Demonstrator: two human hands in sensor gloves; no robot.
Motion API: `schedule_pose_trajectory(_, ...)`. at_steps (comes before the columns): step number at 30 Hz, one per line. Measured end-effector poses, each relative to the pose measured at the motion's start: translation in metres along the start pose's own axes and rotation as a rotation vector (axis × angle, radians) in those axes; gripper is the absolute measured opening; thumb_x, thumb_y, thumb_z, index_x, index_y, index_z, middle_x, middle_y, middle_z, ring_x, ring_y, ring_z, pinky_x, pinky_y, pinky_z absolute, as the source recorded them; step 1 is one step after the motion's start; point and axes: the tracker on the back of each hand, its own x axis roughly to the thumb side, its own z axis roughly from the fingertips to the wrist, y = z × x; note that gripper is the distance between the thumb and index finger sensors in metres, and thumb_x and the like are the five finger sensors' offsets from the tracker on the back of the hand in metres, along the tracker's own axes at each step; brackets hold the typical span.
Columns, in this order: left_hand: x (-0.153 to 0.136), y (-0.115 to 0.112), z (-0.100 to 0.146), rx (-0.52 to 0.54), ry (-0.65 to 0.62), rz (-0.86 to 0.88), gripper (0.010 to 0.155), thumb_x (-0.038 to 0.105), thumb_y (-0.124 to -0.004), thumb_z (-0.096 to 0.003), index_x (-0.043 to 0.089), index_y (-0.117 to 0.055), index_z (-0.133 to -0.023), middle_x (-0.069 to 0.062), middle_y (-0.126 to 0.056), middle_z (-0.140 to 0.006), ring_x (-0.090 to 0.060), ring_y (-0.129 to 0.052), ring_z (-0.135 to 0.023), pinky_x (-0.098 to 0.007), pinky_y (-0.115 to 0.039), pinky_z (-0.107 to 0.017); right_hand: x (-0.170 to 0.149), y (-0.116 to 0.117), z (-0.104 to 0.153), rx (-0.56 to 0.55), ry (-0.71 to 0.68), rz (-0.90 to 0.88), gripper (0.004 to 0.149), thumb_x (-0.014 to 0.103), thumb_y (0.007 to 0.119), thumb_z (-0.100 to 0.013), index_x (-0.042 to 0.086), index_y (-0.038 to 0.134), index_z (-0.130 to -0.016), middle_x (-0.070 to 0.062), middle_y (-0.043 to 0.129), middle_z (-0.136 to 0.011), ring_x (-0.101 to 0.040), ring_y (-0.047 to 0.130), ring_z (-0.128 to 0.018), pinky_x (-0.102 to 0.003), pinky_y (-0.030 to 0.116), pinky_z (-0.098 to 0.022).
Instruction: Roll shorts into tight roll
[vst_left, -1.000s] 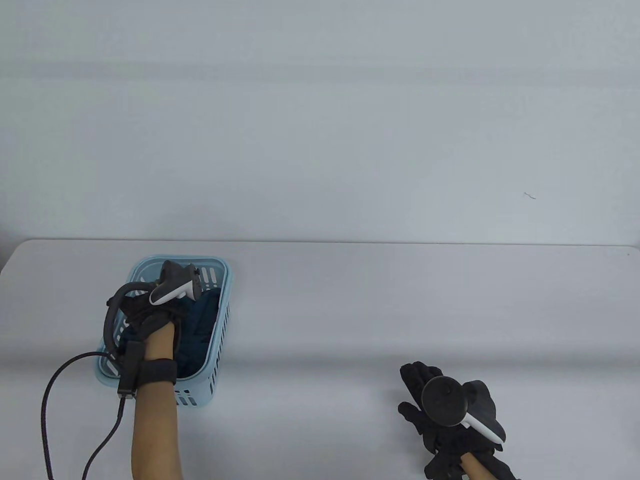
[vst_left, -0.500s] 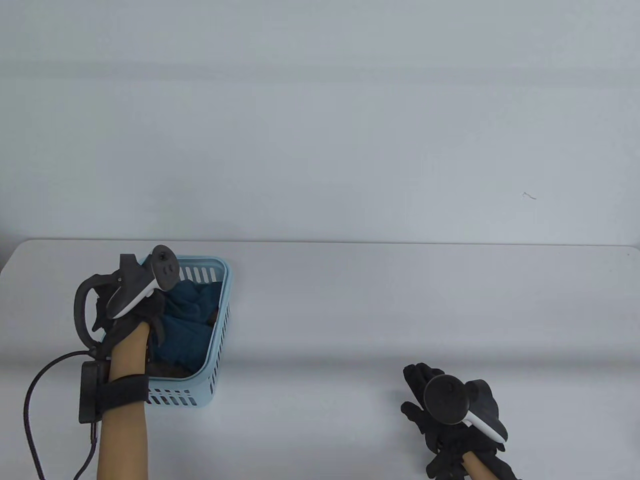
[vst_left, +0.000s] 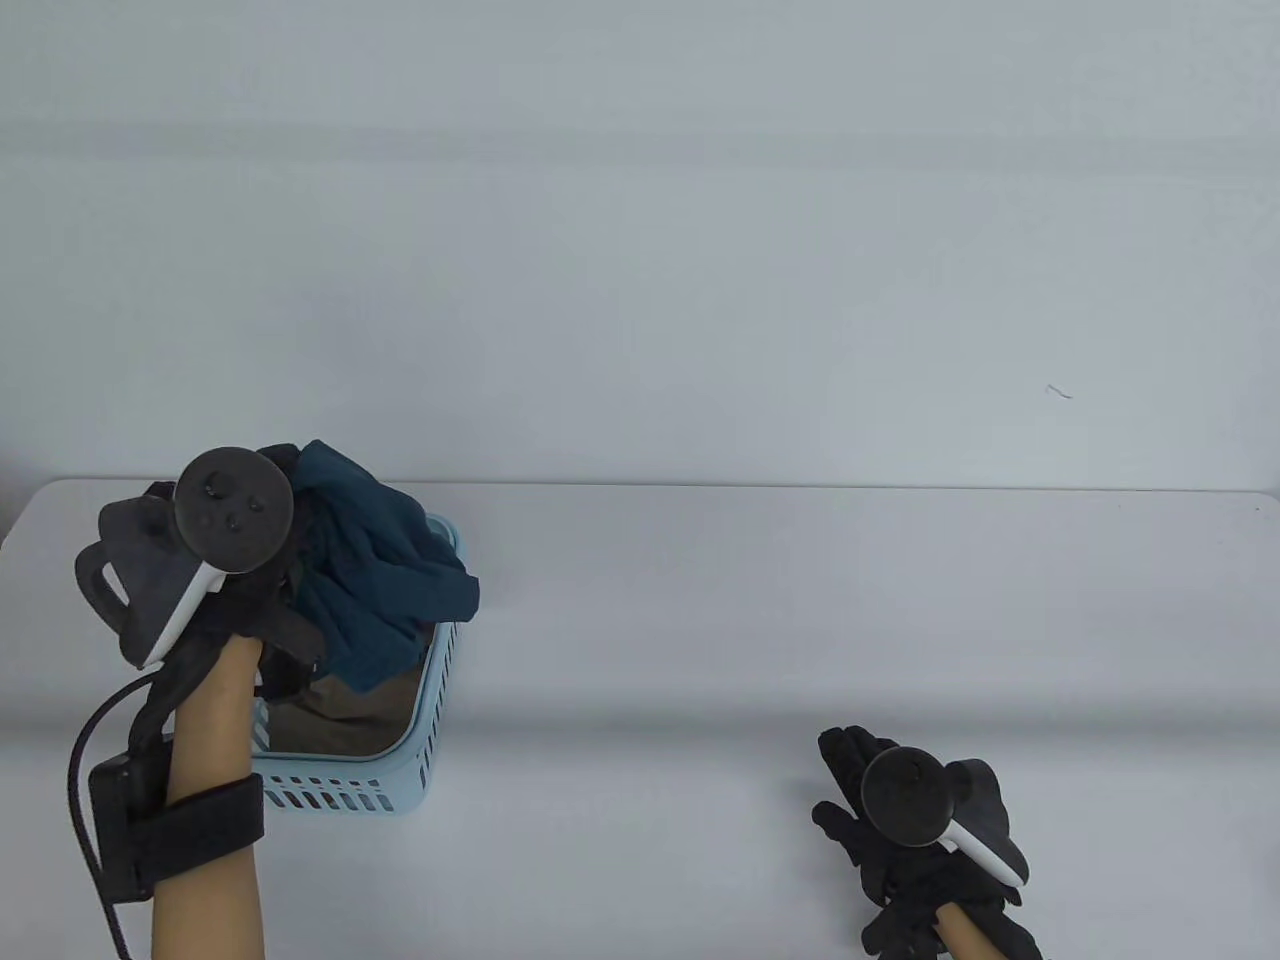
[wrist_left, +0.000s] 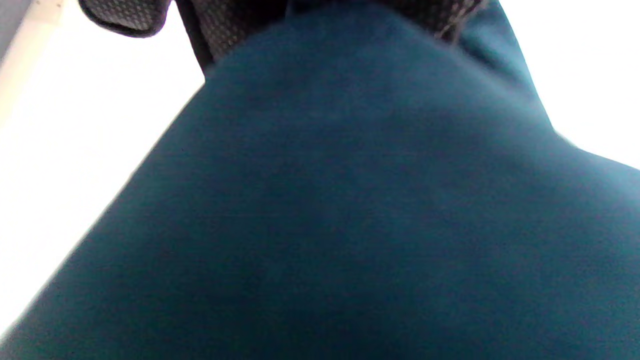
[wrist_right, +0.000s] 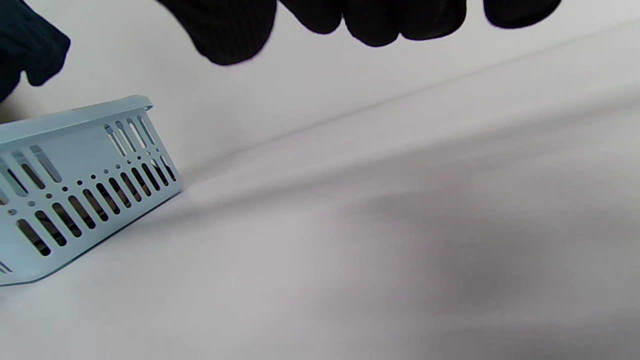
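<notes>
The fetching step is in hand: the left hand (vst_left: 235, 600) grips the teal shorts (vst_left: 375, 580), bunched and hanging over the light blue basket (vst_left: 425, 740) at the table's (vst_left: 800, 600) left. The right hand (vst_left: 905, 835) rests near right, fingers loosely spread, holding nothing. Next, I judge, the shorts need laying flat on the table to the basket's right.

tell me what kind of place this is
Probably a lab-style recording setup, not a home: a bare white table against a plain wall, a light blue basket, and the left hand in a sensor glove lifting teal shorts.
</notes>
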Motion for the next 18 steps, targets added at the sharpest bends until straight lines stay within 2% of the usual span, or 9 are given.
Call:
schedule_pose_trajectory(3, 0.017, 0.007, 0.006, -0.024, -0.06, 0.107, 0.042, 0.035, -0.075, -0.049, 0.021, -0.081, -0.088, -0.007, -0.093, -0.079, -0.02, -0.103, -0.062, -0.067, -0.059, -0.068, 0.0, 0.0, 0.0, 0.003, -0.002, 0.0, 0.069, 0.036, 0.065, -0.054, 0.009, 0.034, -0.109, -0.021, 0.036, -0.115, -0.047, 0.042, -0.105, -0.07, 0.043, -0.069)
schedule_pose_trajectory(7, 0.045, 0.0, 0.015, -0.102, -0.161, 0.196, 0.042, 0.035, -0.075, -0.0494, 0.02, -0.081, -0.089, -0.007, -0.093, -0.079, -0.02, -0.103, -0.062, -0.067, -0.059, -0.068, 0.0, 0.0, 0.0, 0.007, -0.005, -0.003, 0.069, 0.036, 0.065, -0.054, 0.009, 0.034, -0.109, -0.021, 0.036, -0.115, -0.047, 0.042, -0.105, -0.07, 0.043, -0.069)
schedule_pose_trajectory(11, 0.078, -0.025, 0.029, -0.224, -0.27, 0.268, 0.042, 0.035, -0.075, -0.0497, 0.02, -0.081, -0.088, -0.007, -0.093, -0.078, -0.02, -0.103, -0.062, -0.067, -0.06, -0.068, 0.0, 0.0, 0.0, 0.006, -0.004, -0.002, 0.069, 0.036, 0.065, -0.054, 0.009, 0.033, -0.109, -0.021, 0.036, -0.115, -0.047, 0.042, -0.105, -0.069, 0.043, -0.069)
schedule_pose_trajectory(13, 0.099, -0.047, 0.038, -0.311, -0.332, 0.312, 0.042, 0.035, -0.075, -0.0496, 0.02, -0.081, -0.088, -0.007, -0.093, -0.078, -0.02, -0.103, -0.061, -0.067, -0.06, -0.068, -0.002, 0.0, 0.0, 0.006, 0.002, -0.002, 0.069, 0.036, 0.065, -0.054, 0.009, 0.033, -0.109, -0.021, 0.036, -0.115, -0.048, 0.042, -0.105, -0.07, 0.043, -0.069)
schedule_pose_trajectory(18, 0.133, -0.092, 0.051, -0.441, -0.416, 0.45, 0.042, 0.035, -0.075, -0.0495, 0.02, -0.081, -0.088, -0.007, -0.093, -0.079, -0.02, -0.103, -0.062, -0.067, -0.06, -0.068, -0.008, -0.001, 0.001, 0.01, 0.026, 0.0, 0.07, 0.036, 0.065, -0.054, 0.009, 0.033, -0.109, -0.021, 0.036, -0.115, -0.048, 0.041, -0.105, -0.07, 0.043, -0.069)
